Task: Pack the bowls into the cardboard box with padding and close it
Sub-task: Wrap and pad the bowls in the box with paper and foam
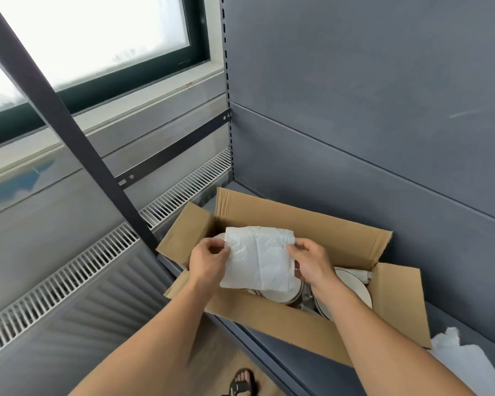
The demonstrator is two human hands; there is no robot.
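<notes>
Cardboard box [283, 324] stands open on shelf [455, 318], bowls [352, 284] inside. Left hand [209, 261] and right hand [312, 265] each pinch one side edge of white padding sheet [259, 257], fingers curled. Sheet spans left-right, directly above left bowl; right bowl bare.

open cardboard box [312, 324] on a grey shelf [297, 355], flaps up, with white bowls [352, 284] inside. left hand [207, 260] and right hand [312, 261] each pinch a side of a white padding sheet [259, 258] above the box. more white padding [466, 364] lies at lower right.
</notes>
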